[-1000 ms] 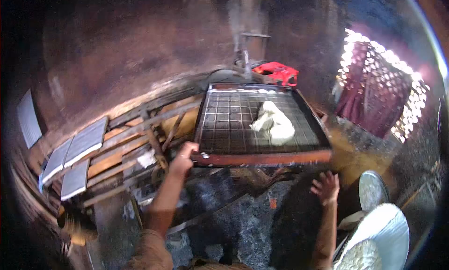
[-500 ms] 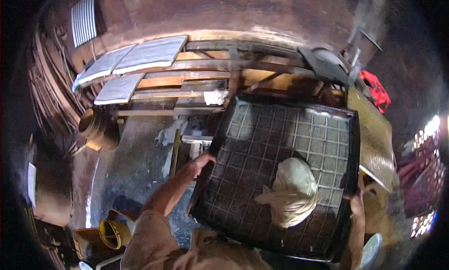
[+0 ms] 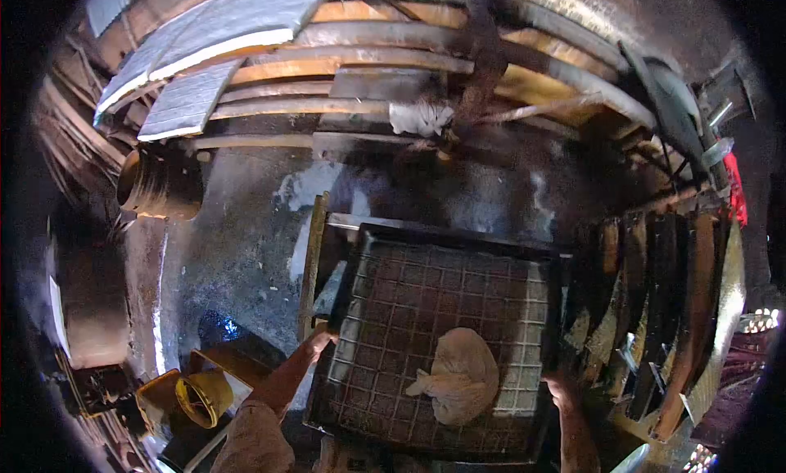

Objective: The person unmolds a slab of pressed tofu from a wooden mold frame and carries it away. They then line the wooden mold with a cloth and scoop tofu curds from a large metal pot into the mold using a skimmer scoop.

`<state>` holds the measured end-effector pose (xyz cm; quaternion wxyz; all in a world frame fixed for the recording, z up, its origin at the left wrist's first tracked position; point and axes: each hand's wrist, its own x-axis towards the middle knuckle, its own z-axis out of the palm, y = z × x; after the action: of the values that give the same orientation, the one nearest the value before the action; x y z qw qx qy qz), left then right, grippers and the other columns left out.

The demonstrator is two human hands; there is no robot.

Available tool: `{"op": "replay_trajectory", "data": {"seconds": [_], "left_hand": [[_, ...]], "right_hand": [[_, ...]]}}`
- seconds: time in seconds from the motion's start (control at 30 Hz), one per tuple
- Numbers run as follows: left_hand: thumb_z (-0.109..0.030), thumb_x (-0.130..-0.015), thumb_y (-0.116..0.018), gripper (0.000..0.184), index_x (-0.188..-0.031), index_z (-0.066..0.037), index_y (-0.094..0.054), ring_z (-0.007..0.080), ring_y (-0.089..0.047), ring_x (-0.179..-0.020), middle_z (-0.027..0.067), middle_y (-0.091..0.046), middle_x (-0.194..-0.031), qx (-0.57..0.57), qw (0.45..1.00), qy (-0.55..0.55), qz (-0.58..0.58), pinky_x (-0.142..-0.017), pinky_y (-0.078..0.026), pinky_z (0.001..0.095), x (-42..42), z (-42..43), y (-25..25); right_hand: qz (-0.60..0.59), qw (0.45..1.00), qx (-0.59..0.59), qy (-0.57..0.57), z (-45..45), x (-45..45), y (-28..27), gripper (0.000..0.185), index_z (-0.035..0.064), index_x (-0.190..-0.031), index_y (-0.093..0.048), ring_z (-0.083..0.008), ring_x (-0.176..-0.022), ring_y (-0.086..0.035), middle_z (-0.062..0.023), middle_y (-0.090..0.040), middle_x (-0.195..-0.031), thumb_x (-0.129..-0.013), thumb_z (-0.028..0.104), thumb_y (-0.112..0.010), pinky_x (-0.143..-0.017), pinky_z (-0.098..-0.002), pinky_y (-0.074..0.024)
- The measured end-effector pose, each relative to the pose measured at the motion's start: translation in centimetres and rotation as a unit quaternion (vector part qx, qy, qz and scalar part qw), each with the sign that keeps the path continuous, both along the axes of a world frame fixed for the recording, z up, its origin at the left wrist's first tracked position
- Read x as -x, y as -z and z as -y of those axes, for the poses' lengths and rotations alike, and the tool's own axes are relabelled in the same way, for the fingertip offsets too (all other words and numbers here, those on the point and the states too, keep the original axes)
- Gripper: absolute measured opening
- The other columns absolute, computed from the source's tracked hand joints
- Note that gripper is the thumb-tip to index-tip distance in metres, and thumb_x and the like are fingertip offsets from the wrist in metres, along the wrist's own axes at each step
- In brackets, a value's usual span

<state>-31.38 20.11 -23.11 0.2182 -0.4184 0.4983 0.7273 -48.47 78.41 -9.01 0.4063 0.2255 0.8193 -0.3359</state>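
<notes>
Two sides gripped: the person's left hand (image 3: 321,339) closes on the left rim of a square, dark-rimmed tray (image 3: 401,301), while the right hand (image 3: 559,387) curls onto the opposite rim, its grip partly in shadow.
Tray position: directly before the person, in the lower middle of the view, its grid bottom facing up; what bears its underside is hidden.
Cloth bundle: a cream cloth bundle (image 3: 464,375) rests on the grid toward the person's side, slightly right of the middle, its gathered end pointing left, touched by neither of the hands.
Light on the grid: a bright strip runs between the bundle and the right rim.
Beside the left hand: a narrow wooden slat (image 3: 313,252) stands just beyond it, close to the tray.
Floor, left: a yellow bucket (image 3: 203,399) lies tipped near a tan sleeve (image 3: 258,436); farther off is a rusty, ribbed drum (image 3: 164,186).
Slatted rack, far side: white-edged, ribbed grey sheets (image 3: 237,31) lie across the wooden rack (image 3: 377,39), near a crumpled white cloth or plastic piece (image 3: 422,118).
Right side: dark wooden panels (image 3: 630,309) stand in a row, a red bag (image 3: 734,186) beyond.
</notes>
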Motion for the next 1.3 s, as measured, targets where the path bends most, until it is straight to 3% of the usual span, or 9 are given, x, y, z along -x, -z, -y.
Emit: {"op": "replay_trajectory", "data": {"seconds": [0.23,0.33,0.4,0.53,0.87,1.0,1.07,1.2,1.3], "left_hand": [[-0.007,-0.048,-0.058,0.026,-0.072,-0.008,-0.048,0.0175,-0.043,-0.056,0.0012,-0.043,-0.064,0.049,0.994,0.094,-0.019,-0.054,-0.037,0.0355,-1.1,4.6,8.3],[-0.005,-0.045,-0.057,0.032,-0.077,-0.007,-0.051,0.0195,-0.044,-0.058,0.0022,-0.044,-0.066,0.095,0.993,-0.064,0.001,-0.055,-0.038,0.0362,2.2,3.8,6.8],[-0.007,-0.064,-0.054,0.018,-0.082,-0.006,-0.051,0.0216,-0.052,-0.063,0.0084,-0.051,-0.070,0.123,0.989,0.079,0.016,-0.058,-0.042,0.0384,2.8,4.7,9.5],[-0.011,-0.050,-0.059,0.038,-0.086,-0.010,-0.048,0.0231,-0.046,-0.072,0.0077,-0.048,-0.079,0.185,0.979,0.035,0.083,-0.067,-0.040,0.0420,5.0,2.9,10.8],[-0.019,-0.059,-0.058,0.056,-0.112,-0.008,-0.041,0.0272,-0.042,-0.102,0.0150,-0.037,-0.124,0.125,0.976,0.116,0.135,-0.087,-0.034,0.0459,5.9,3.6,15.1],[-0.027,-0.072,-0.051,0.051,-0.117,-0.007,-0.039,0.0269,-0.046,-0.093,0.0118,-0.041,-0.117,0.359,0.933,-0.038,0.010,-0.080,-0.038,0.0444,6.4,0.4,12.8],[-0.031,-0.078,-0.048,0.049,-0.119,-0.006,-0.038,0.0267,-0.047,-0.088,0.0103,-0.044,-0.114,0.431,0.888,-0.135,-0.085,-0.076,-0.040,0.0436,6.0,-2.4,10.4],[-0.039,-0.090,-0.039,0.046,-0.122,-0.005,-0.038,0.0261,-0.050,-0.082,0.0082,-0.048,-0.107,0.048,0.912,-0.390,-0.114,-0.072,-0.041,0.0426,3.5,-8.0,8.6],[-0.017,-0.078,-0.061,0.047,-0.120,-0.004,-0.043,0.0285,-0.047,-0.102,0.0121,-0.044,-0.119,-0.108,0.857,-0.188,-0.467,-0.081,-0.045,0.0415,-1.0,-9.5,13.5]], "right_hand": [[0.027,0.992,-0.020,0.118,5.4,3.3,10.8,0.061,-0.0009,-0.127,-0.035,-0.0305,-0.110,-0.042,-0.0154,-0.042,-0.122,-0.070,0.001,-0.059,-0.092,-0.0372,-0.0313],[-0.005,0.989,0.094,0.115,5.0,5.0,15.4,0.055,-0.0024,-0.121,-0.040,-0.0293,-0.100,-0.046,-0.0129,-0.047,-0.113,-0.069,0.000,-0.059,-0.087,-0.0362,-0.0334],[0.023,0.993,0.033,0.110,4.1,6.0,19.4,0.052,-0.0019,-0.118,-0.043,-0.0288,-0.096,-0.048,-0.0114,-0.049,-0.108,-0.069,-0.001,-0.059,-0.085,-0.0357,-0.0341],[0.055,0.991,0.003,0.121,0.0,6.7,28.2,0.052,0.0004,-0.118,-0.043,-0.0287,-0.097,-0.048,-0.0108,-0.049,-0.106,-0.068,-0.004,-0.059,-0.085,-0.0360,-0.0348],[-0.136,0.984,-0.095,0.066,7.3,6.6,25.5,0.059,0.0043,-0.121,-0.040,-0.0332,-0.095,-0.050,-0.0151,-0.052,-0.108,-0.067,0.000,-0.065,-0.085,-0.0434,-0.0398],[-0.467,0.816,-0.314,-0.131,10.0,3.5,26.2,0.063,0.0063,-0.123,-0.043,-0.0376,-0.111,-0.040,-0.0202,-0.045,-0.118,-0.068,0.025,-0.068,-0.092,-0.0459,-0.0347],[-0.247,0.916,-0.304,-0.091,15.0,1.0,25.6,0.071,0.0068,-0.124,-0.042,-0.0379,-0.116,-0.033,-0.0211,-0.045,-0.119,-0.065,0.035,-0.071,-0.095,-0.0496,-0.0307],[-0.326,0.908,-0.164,-0.207,22.2,-6.6,27.6,0.071,0.0044,-0.119,-0.047,-0.0365,-0.111,-0.043,-0.0192,-0.051,-0.114,-0.062,0.039,-0.073,-0.094,-0.0535,-0.0306],[-0.223,0.963,0.144,-0.044,24.3,-7.0,21.4,0.065,0.0040,-0.115,-0.050,-0.0324,-0.101,-0.052,-0.0175,-0.057,-0.103,-0.062,0.034,-0.072,-0.086,-0.0479,-0.0404]]}}
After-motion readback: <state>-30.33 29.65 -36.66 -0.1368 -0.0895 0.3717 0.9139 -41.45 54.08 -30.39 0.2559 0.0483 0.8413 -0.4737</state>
